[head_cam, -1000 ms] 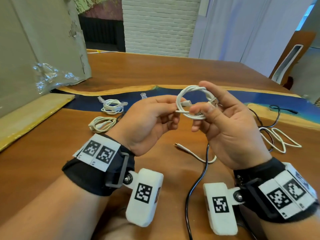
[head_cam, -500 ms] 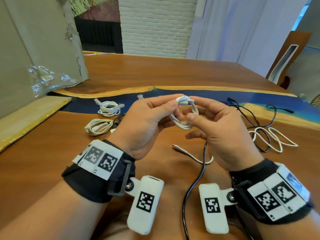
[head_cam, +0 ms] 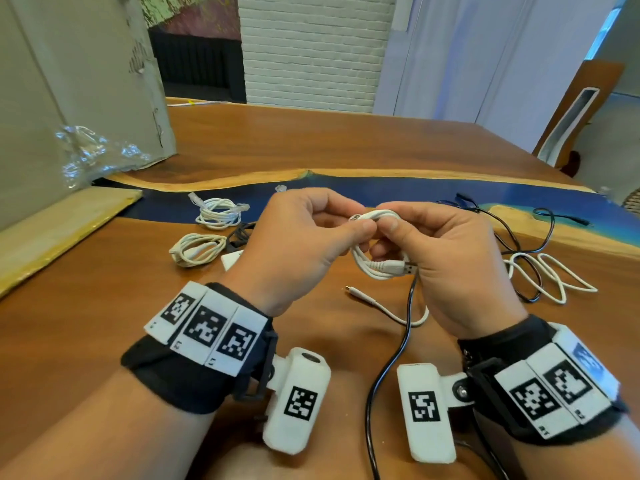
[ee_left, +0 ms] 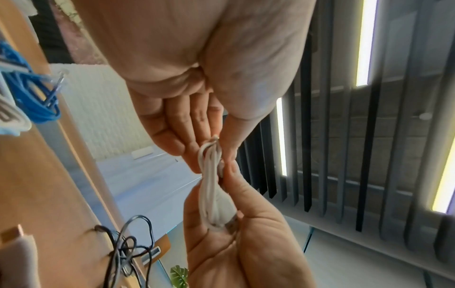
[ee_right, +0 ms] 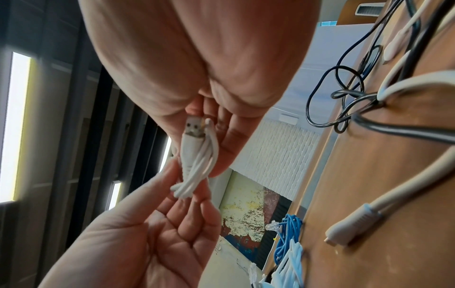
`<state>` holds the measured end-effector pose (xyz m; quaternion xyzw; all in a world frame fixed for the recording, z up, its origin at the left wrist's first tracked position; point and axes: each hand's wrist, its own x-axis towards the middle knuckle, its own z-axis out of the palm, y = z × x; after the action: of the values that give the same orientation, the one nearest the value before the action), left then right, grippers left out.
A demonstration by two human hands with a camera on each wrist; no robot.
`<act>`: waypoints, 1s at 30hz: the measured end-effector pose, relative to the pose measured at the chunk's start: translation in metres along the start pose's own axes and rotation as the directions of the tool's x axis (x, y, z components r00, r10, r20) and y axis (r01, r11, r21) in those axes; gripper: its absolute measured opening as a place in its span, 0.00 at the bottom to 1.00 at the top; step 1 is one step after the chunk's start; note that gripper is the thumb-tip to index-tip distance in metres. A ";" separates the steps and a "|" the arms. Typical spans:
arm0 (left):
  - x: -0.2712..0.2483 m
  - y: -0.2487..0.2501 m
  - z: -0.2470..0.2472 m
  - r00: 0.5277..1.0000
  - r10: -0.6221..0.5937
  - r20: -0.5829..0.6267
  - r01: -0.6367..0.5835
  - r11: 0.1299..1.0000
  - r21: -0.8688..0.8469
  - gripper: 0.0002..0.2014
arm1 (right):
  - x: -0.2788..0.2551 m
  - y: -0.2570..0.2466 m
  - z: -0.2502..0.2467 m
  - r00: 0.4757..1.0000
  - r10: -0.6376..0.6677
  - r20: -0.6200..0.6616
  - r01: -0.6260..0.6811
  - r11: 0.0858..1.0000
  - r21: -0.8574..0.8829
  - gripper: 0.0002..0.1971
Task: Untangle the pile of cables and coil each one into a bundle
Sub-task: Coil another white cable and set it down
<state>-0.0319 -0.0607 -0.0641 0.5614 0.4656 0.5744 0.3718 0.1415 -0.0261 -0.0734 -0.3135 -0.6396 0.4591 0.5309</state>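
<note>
Head view: I see both my hands raised above the glossy brown wooden table with the blue resin strip, meeting over one small coiled white USB cable.
Left hand: my left hand pinches the top of the coil between thumb and forefinger; the other fingers are curled under it.
Right hand: my right hand grips the same coil, thumb tip pressed on the upper loops just beside the left thumb, fingers wrapped behind.
Cable in hand: smooth, thin, round white cord wound into a few narrow loops, held clear of the table; its metal USB-A plug sticks out at the lower end against my right palm.
Left wrist view: the loops hang squeezed into a slim bunch between both hands.
Right wrist view: the plug's square metal mouth faces the camera.
Done bundles: two coiled white cables lie on the table to my left, near each other.
Loose cables: a thin black cable and a looping white cable lie spread across the table to my right, crossing each other.
Backdrop: a grey cardboard sheet with crinkled clear plastic stands at far left.
</note>
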 end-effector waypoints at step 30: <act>-0.002 0.003 -0.001 0.987 0.010 0.162 0.024 0.977 -0.210 0.15 | -0.002 -0.012 -0.005 0.983 -0.165 0.083 0.170 0.984 -0.058 0.08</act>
<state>-0.0325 -0.0638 -0.0614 0.5619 0.3721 0.5717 0.4680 0.1477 -0.0308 -0.0634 -0.2575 -0.6986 0.4035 0.5318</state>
